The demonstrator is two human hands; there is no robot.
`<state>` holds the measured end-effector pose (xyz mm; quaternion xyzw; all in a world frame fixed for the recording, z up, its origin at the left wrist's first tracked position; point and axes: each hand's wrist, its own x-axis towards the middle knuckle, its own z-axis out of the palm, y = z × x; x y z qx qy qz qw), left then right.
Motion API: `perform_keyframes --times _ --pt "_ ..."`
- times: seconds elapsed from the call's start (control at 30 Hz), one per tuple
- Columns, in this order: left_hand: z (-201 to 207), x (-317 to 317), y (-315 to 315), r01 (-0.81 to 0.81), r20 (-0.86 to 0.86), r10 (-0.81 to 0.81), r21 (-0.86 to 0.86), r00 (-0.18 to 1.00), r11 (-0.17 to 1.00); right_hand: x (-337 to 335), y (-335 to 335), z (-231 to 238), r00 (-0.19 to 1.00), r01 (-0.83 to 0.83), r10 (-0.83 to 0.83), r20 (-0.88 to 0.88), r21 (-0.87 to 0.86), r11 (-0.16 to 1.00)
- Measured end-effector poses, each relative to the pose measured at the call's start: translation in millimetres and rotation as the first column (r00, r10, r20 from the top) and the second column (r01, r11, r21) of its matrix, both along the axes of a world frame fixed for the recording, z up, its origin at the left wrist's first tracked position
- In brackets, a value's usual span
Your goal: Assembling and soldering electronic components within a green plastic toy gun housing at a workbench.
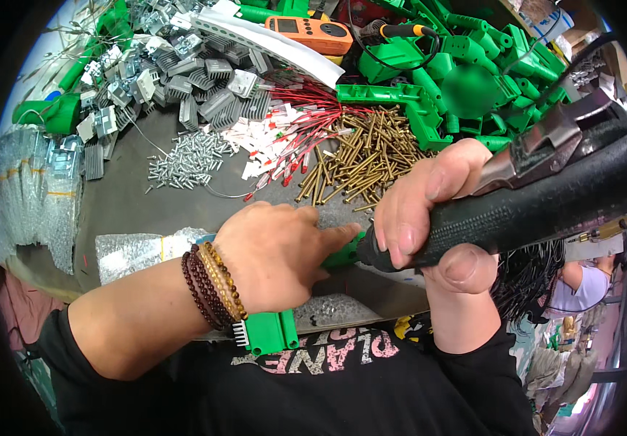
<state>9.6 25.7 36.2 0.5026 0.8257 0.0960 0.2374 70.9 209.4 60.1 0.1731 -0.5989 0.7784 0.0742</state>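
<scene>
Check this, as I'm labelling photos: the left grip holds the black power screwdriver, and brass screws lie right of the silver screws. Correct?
Not quite: the head view shows the right grip holding the black power screwdriver, not the left grip. The brass screws do lie right of the silver screws.

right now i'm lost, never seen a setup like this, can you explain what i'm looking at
There is no robot here: these are a person's own bare hands. The single picture comes from a wide fisheye camera on their head, looking down, so edges bend.

The right hand grips a black tool with a metal lever along its body. The left hand has its fingers at a green plastic piece by the tool's tip; how firmly it holds is hidden.

On the dark work surface lie grey finned metal blocks, small silver screws, long brass-coloured screws and green plastic housings.
</scene>
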Motion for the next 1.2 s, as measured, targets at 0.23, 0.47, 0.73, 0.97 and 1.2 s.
perform_keyframes --times 0.23,0.47,0.73,0.97,1.2 --pt "-16 5 -1 -0.042 -0.051 0.056 0.231 0.997 0.972 -2 7 -13 0.985 -0.134 0.116 -0.129 -0.14 0.981" --pt "-17 6 -11 -0.046 -0.066 0.069 0.3 0.995 0.953 -16 37 28 0.889 -0.319 0.356 -0.288 0.169 0.933" --pt "-27 7 -9 -0.044 -0.096 0.079 0.318 0.992 0.947 -17 12 -1 0.982 -0.154 0.158 -0.1 0.047 0.987" --pt "-18 6 -7 -0.048 -0.069 0.066 0.237 0.995 0.97 -31 10 -7 0.924 -0.346 0.321 -0.209 -0.1 0.933" --pt "-20 -3 -6 -0.154 -0.071 0.188 0.338 0.98 0.928 -17 -7 55 0.697 -0.689 0.667 -0.264 0.014 0.725"
